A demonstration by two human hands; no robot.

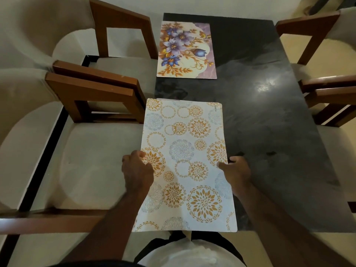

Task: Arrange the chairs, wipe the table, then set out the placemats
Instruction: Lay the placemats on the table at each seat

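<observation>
- Two placemats are in sight. The white placemat [185, 162] with gold and grey circle patterns is nearest the person; the flowered placemat [186, 50] with purple and blue blooms lies flat farther along the same left side of the table [269, 122].
- The table is one dark, glossy stone-look slab, with a bright light reflection right of its middle.
- Two hands grip the white placemat, one on each long edge, about halfway along it.
- The left hand [137, 170] is curled over the left edge, thumb on top of the pattern.
- The right hand [236, 168] pinches the right edge, thumb pressed on the upper face and fingers tucked beneath.
- The white placemat's left part juts past the table's left edge, over a chair seat; whether its far end touches the table I cannot tell.
- Four chairs show, two on each side. The near left chair [92, 151] and the far left chair [119, 35] have brown wooden arms and pale cushions, drawn close to the table.
- The near right chair [331, 105] and the far right chair [308, 27] are only partly in view at the frame's edge.
</observation>
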